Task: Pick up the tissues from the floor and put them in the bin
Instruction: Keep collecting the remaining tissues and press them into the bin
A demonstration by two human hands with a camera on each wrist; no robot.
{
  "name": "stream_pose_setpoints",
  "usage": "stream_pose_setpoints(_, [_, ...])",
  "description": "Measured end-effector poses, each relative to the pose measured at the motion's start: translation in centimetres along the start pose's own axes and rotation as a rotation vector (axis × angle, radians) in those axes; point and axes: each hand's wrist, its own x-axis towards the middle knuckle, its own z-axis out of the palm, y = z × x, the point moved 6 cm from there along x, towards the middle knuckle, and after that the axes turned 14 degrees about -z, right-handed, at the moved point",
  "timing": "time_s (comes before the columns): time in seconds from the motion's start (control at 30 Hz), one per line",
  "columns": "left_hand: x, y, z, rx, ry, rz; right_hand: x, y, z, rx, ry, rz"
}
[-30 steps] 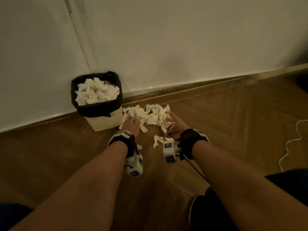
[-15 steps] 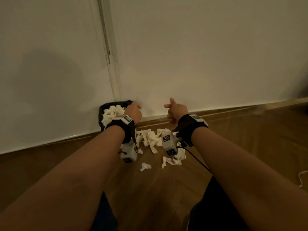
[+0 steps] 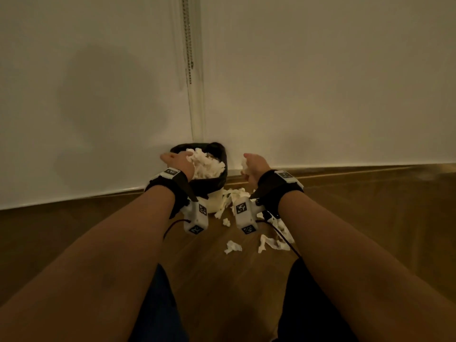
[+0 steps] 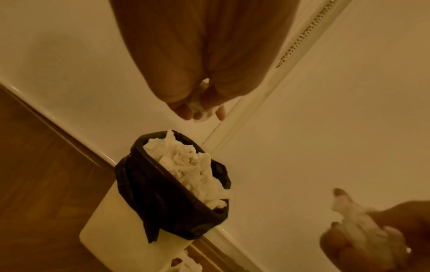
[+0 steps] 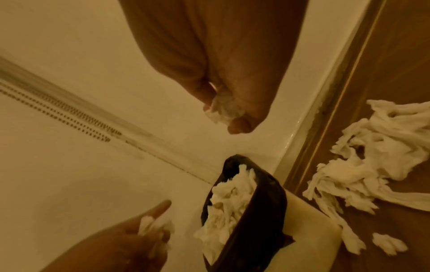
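A: Tissues are still lying on the floor [image 3: 212,287]: the big heap [image 5: 372,162] by the skirting just right of the bin [image 3: 217,201], then loose scraps [image 3: 232,247] nearer the person's knees.

B: What is changing?

A: A second ago both hands were down in that heap; now they are hanging raised at the bin. The left hand [image 3: 178,161] is hovering over the opening, fingers clenched round a wad [image 4: 197,107]. The right hand [image 3: 254,166] is gripping another wad [image 5: 221,112], just right of the rim. So I judge the drop is coming next.

B: And the bin itself?

A: Its black liner [image 4: 160,202] is brimming, white tissue [image 3: 207,164] mounding above the rim. I am thinking fresh handfuls may be spilling unless pressed down.
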Motion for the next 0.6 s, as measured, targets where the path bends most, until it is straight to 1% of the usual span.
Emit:
stream_pose_setpoints(0.07, [1.1,-0.3,0.0,0.002,0.042,0.053,1.0,-0.1,1.7,-0.146,-0.082,-0.101])
stream_pose_setpoints(0.13, [1.5,-0.3,0.1,0.065,0.044,0.129,1.7,0.0,2.7,-0.212,-0.121,-0.195])
stream_pose_setpoints(0.2, [1.9,-0.8,0.0,0.057,0.065,0.15,2.3,0.4,3.2,-0.245,-0.108,-0.268])
stream_pose_setpoints(0.3, [2.6,-1.4,0.1,-0.048,0.122,0.145,3.4,1.6,3.8,-0.29,-0.031,-0.341])
stream_pose_setpoints(0.4, [3.7,-1.3,1.1,0.012,0.134,0.149,4.8,2.3,5.2,-0.409,-0.037,-0.432])
stream_pose_setpoints(0.47, [4.5,-0.9,1.9,0.085,0.127,0.179,5.7,2.7,6.5,-0.597,-0.105,-0.498])
stream_pose_setpoints(0.53, [5.2,-1.1,3.4,0.14,0.099,0.221,6.2,3.9,8.0,-0.736,-0.241,-0.503])
stream_pose_setpoints(0.6, [5.6,-1.6,4.9,0.213,0.093,0.229,6.4,5.4,9.1,-0.85,-0.356,-0.512])
